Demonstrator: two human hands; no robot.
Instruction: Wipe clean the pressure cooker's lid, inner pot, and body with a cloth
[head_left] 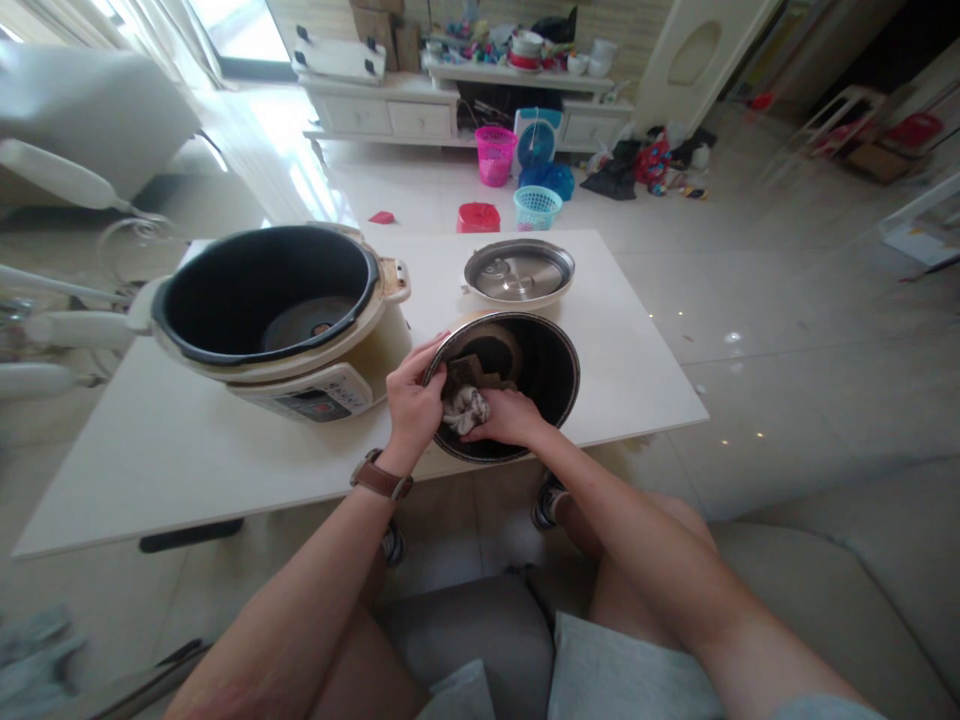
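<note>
A dark inner pot (551,375) is tilted with its mouth toward me at the near edge of the white table. My left hand (415,398) grips its left rim, the thumb over the edge. Inside the pot, my right hand (508,418) clutches a crumpled, stained whitish cloth (466,408) against the left part of the wall; some fingertips are hidden. On the left stands the open cream pressure cooker body (390,335), with a dark hollow and a front control panel. Behind the pot lies the cooker's round lid (519,272), its metal underside facing up.
The white table (615,330) has a near edge just above my legs. White chair backs (60,175) stand at the left. Beyond are a pink basket (496,158), a light-blue basket (537,207), a red container (478,217) and a TV cabinet (375,112). A grey sofa (825,560) is beneath me.
</note>
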